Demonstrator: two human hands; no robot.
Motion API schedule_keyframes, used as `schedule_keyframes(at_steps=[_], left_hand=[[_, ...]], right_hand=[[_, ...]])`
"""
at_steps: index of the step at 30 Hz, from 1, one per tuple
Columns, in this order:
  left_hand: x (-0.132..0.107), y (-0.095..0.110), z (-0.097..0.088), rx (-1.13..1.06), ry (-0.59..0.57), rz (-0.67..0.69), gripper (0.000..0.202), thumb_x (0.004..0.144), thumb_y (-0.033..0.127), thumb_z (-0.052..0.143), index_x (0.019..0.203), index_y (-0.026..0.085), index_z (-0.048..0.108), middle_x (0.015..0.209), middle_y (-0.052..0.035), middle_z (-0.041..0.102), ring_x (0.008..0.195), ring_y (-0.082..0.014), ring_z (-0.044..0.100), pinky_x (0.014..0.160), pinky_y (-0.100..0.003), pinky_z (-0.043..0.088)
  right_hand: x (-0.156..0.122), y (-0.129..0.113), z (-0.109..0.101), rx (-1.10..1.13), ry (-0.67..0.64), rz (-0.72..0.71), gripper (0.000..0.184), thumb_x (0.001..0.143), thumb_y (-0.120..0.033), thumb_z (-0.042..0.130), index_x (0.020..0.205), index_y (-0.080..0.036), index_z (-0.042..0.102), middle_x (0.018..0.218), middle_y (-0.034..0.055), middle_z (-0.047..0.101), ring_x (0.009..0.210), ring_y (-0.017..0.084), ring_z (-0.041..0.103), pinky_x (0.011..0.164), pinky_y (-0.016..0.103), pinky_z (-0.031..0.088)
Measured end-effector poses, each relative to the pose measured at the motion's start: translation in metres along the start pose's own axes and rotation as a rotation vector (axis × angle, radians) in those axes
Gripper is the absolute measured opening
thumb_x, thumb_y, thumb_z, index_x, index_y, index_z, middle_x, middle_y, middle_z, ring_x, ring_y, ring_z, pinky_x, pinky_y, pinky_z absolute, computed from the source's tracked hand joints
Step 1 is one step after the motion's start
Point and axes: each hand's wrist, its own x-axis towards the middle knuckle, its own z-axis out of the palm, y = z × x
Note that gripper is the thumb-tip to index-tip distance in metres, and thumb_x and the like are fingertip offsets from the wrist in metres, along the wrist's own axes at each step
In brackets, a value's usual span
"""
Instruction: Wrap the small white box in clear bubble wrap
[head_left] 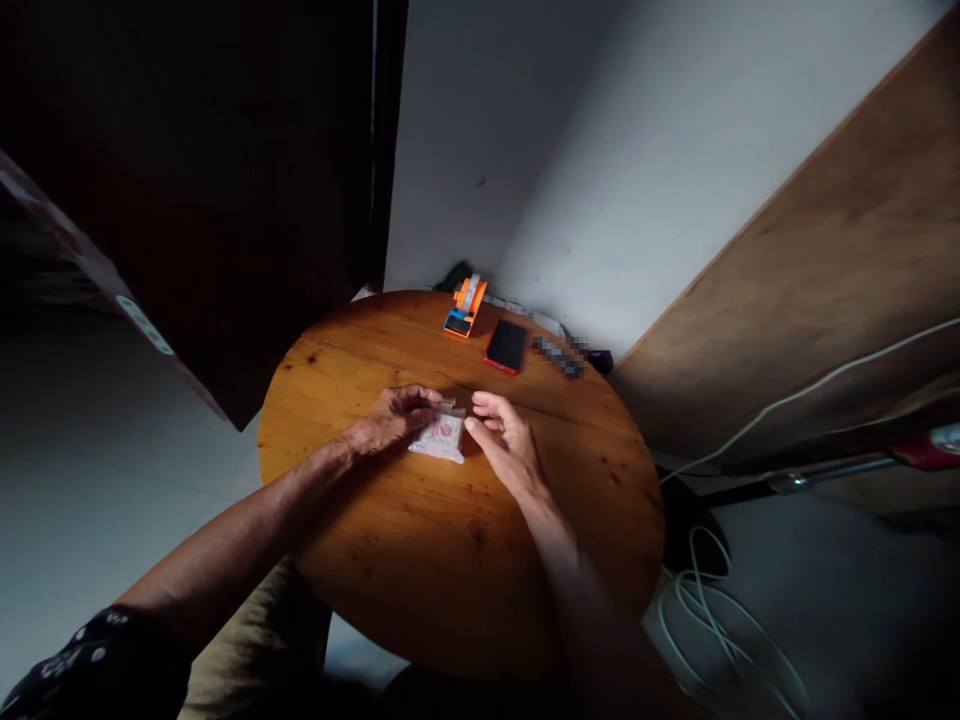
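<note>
On the round wooden table lies a small clear plastic packet (439,437) with white contents and a red printed mark. My left hand (399,414) has its thumb and fingers closed on the packet's upper left edge. At the packet's right side is my right hand (511,442), thumb and fingers apart with nothing between them. Its thumb tip comes very near the packet's upper right corner; I cannot tell whether they touch.
Towards the back of the table (360,540) stand an orange and blue tape dispenser (465,308) and a red-edged phone (506,346). A dark, blurred-out object (558,357) lies to their right. White cable (712,600) coils on the floor at right. A wall (525,150) rises behind the table.
</note>
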Motion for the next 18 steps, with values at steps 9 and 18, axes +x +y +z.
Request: schedule_keyframes(at_steps=[9,18], left_hand=[[0.002,-0.004,0.000,0.014,0.001,0.041,0.043,0.072,0.030,0.078,0.109,0.014,0.062,0.101,-0.0066,0.071,0.077,-0.0135,0.063,0.068,-0.025,0.047],[0.002,-0.006,-0.001,0.041,-0.004,0.051,0.056,0.079,0.022,0.071,0.131,0.015,0.050,0.113,-0.0117,0.068,0.085,-0.0159,0.064,0.071,-0.027,0.047]], right_hand=[[0.003,0.009,0.008,0.198,-0.160,0.108,0.060,0.077,-0.040,0.070,0.132,-0.022,0.055,0.120,0.0125,0.069,0.096,0.023,0.069,0.077,0.036,0.058],[-0.001,-0.002,0.010,0.112,-0.163,-0.035,0.053,0.078,-0.027,0.066,0.130,-0.022,0.056,0.105,0.0063,0.073,0.088,0.019,0.069,0.080,0.035,0.057]])
